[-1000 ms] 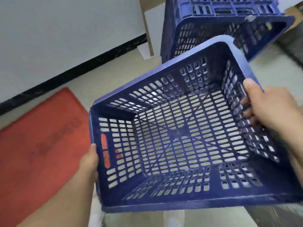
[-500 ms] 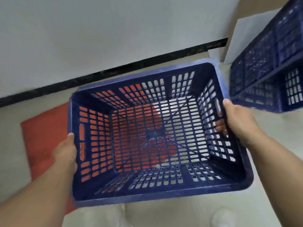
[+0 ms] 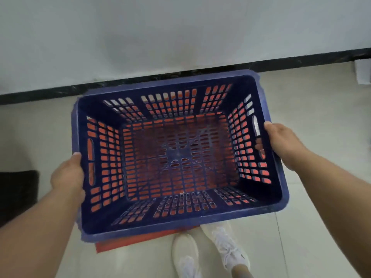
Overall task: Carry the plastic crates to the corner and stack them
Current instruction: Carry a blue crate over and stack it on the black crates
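I hold an empty blue slotted plastic crate [image 3: 261,212] level in front of me, its open top facing the camera. My left hand [image 3: 67,175] grips its left short wall by the handle slot, thumb over the rim. My right hand [image 3: 281,144] grips the right short wall, with fingers showing through the handle slot. A red mat [image 3: 140,240] lies on the floor beneath the crate and shows through its slots. No other crate is in view.
A white wall with a black skirting strip [image 3: 301,62] runs close behind the crate. My two white shoes [image 3: 226,246] stand on the pale tiled floor below it. A dark object [image 3: 17,194] sits at the left edge, a white one [image 3: 363,72] at the right.
The view has swung left: the stacked blue crates at the right have left the frame. The held crate has levelled out and now hangs over the red mat, nearer the wall.
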The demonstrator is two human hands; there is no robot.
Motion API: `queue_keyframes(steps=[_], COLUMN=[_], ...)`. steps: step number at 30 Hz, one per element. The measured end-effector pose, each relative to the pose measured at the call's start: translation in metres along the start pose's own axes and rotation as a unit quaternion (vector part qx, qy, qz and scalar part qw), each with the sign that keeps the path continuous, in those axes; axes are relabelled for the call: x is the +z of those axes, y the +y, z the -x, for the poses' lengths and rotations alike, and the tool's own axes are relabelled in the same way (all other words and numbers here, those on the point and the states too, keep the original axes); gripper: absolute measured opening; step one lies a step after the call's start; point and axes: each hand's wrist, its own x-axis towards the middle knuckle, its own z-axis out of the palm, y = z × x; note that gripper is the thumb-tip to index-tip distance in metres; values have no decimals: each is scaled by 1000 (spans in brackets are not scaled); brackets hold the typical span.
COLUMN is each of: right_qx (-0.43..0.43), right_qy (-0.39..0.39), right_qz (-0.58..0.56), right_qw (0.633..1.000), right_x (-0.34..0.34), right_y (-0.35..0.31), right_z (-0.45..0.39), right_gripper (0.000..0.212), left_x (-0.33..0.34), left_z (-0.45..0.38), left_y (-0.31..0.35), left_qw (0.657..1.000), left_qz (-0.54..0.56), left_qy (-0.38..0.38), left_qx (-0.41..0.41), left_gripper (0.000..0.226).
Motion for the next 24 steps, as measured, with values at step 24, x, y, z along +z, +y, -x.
queue_keyframes(steps=[24], right_qx=[23], right_qy=[59], right_qz=[-48], right_qw=[997], right_x=[49], right_y=[2], right_z=[-22], right_gripper=[35], left_x=[-16], left_z=[-49], left_y=[-41], left_qw=[997], left_qz=[19], left_qy=[-77], left_qx=[-15], left_gripper=[29])
